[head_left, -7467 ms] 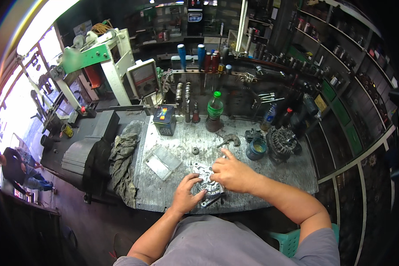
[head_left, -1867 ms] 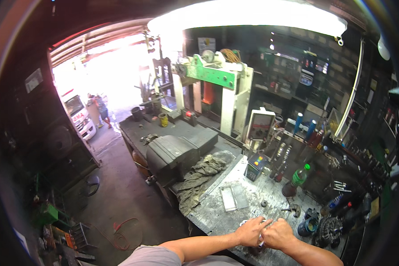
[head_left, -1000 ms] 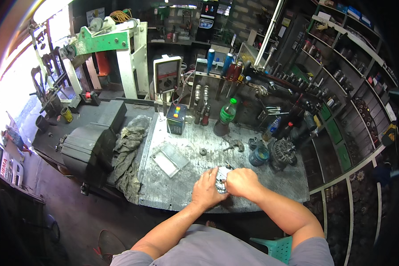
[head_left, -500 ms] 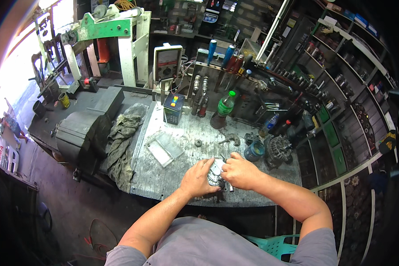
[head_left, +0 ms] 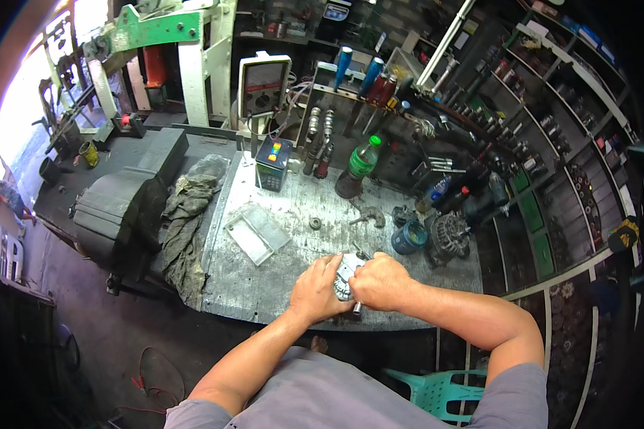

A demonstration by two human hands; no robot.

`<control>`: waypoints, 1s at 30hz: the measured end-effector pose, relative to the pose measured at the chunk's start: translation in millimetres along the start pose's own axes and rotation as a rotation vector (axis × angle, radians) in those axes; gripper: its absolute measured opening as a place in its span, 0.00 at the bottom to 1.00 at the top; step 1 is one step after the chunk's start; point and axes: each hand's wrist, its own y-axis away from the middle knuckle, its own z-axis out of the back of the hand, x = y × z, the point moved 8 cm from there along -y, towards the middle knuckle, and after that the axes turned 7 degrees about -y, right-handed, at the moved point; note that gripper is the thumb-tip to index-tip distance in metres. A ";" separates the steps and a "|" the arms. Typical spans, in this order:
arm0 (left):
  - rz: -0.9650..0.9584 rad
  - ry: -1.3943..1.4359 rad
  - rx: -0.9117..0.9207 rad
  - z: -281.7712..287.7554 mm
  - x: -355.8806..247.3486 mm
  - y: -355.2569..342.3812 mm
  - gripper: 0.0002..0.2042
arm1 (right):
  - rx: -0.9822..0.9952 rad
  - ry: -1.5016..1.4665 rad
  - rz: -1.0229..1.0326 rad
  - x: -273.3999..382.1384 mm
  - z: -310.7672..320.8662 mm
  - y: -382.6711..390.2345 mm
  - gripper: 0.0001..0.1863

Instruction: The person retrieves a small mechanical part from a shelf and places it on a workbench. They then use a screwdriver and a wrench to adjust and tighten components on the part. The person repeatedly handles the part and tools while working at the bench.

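Note:
Near the bench's front edge lies a round silver metal housing (head_left: 348, 267) with slots, like an alternator end cover. My left hand (head_left: 315, 289) grips its left side, thumb toward the near edge and fingers over the far rim. Closed in a fist over the right side, my right hand (head_left: 386, 283) holds a slim metal tool with a shiny rod end (head_left: 357, 309) sticking out below the fist. Most of that tool is hidden, so its exact kind does not show. A blue jar (head_left: 410, 238) stands just beyond my right hand.
An alternator (head_left: 447, 239) sits at the right, behind the jar. A clear plastic case (head_left: 256, 234), a small ring (head_left: 315, 223) and a green-capped bottle (head_left: 359, 168) are farther back. A dark rag (head_left: 186, 239) hangs at the left, beside a large vise-like block (head_left: 122, 211).
The whole view has shifted slightly. My right fist has turned a little, and the tool's near end has swung left toward the housing. My left hand keeps its hold.

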 end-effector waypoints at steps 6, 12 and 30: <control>0.034 -0.038 0.004 -8.0 0.1 3.7 0.54 | -0.110 -0.134 -0.408 -5.2 2.5 -0.2 0.08; 0.089 -0.008 0.079 -9.2 2.1 5.6 0.57 | -0.029 -0.398 -0.676 -19.4 -5.6 23.5 0.11; 0.011 0.025 0.128 -0.7 12.1 -0.5 0.66 | -0.094 0.034 0.235 -5.2 11.6 19.9 0.05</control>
